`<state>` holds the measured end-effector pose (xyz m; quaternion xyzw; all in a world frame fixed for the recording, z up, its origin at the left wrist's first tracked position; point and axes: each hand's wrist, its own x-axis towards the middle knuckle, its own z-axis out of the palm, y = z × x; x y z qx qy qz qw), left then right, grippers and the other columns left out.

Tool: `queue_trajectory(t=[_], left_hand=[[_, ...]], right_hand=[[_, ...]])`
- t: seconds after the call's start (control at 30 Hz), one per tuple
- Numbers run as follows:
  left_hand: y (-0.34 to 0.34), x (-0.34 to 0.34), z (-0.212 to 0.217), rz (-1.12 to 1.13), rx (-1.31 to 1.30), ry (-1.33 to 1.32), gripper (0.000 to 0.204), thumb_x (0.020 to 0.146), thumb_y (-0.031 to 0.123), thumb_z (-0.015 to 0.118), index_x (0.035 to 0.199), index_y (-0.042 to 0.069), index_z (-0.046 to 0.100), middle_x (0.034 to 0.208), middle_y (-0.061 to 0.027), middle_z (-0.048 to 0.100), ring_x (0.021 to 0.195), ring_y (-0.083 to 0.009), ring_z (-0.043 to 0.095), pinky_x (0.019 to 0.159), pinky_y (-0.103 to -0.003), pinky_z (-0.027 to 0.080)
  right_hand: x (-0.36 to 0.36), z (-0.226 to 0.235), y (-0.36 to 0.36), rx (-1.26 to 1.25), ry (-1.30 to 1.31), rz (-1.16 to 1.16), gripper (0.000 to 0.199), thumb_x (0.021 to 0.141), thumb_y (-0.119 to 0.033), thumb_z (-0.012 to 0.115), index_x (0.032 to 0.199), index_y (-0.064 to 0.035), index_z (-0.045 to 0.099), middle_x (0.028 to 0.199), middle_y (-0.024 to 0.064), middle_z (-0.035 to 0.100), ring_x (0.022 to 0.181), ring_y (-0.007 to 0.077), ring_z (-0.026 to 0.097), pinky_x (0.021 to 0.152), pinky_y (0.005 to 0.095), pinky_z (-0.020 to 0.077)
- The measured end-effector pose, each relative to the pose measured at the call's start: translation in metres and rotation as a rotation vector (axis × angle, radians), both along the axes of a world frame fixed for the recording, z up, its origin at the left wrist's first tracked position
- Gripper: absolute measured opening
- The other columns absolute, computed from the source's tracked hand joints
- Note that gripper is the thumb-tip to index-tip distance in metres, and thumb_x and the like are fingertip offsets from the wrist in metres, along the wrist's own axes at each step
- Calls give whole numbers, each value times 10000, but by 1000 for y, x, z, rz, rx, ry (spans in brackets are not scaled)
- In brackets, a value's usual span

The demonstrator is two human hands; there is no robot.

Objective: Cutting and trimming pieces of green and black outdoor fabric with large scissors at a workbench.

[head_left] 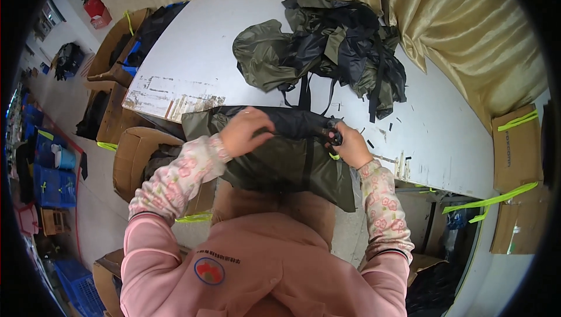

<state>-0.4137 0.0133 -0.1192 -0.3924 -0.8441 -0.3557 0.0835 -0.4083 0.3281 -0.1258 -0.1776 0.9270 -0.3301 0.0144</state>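
Note:
An olive-green and black fabric piece (274, 156), like a bag or cover, hangs over the near edge of the table toward my lap. Black straps (305, 93) run from it onto the tabletop. My left hand (246, 132) is over its left part, fingers apart and holding nothing; whether it touches the cloth I cannot tell. At the right side of the cloth, my right hand (350, 146) is closed round black-handled scissors (333, 134). Their blades are hard to make out against the dark fabric.
A heap of similar green and black pieces (327, 42) lies on the white table (204, 42). Short black scraps (394, 120) are scattered to the right. Cardboard boxes (137, 159) stand left, with more (517, 147) at right. A gold curtain (467, 19) borders the table.

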Motion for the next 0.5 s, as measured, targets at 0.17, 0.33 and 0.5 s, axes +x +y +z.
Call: queue_trajectory(t=[0.17,0.33,0.5], left_hand=[[20,-25,-61,91,-297,16,230,701,240,754,832,119,608,803,-60,558,843,-287,534,735,-374,419],[2,-45,-80,82,-357,-303,298,641,280,793,802,136,588,799,-55,548,854,-276,527,721,-378,423],[-2,-48,-86,-16,-185,-296,312,630,248,802,827,121,596,792,-59,559,818,-272,537,731,-381,433]], right_hand=[[2,-54,20,181,16,-51,277,661,-27,713,885,-34,549,777,207,618,764,393,598,659,437,468],[9,-62,32,-1,-102,-126,285,681,41,698,883,-12,504,754,178,578,730,371,550,683,354,469],[-2,-39,5,-164,-76,-25,292,670,32,698,890,-19,511,781,174,581,728,371,557,683,365,471]])
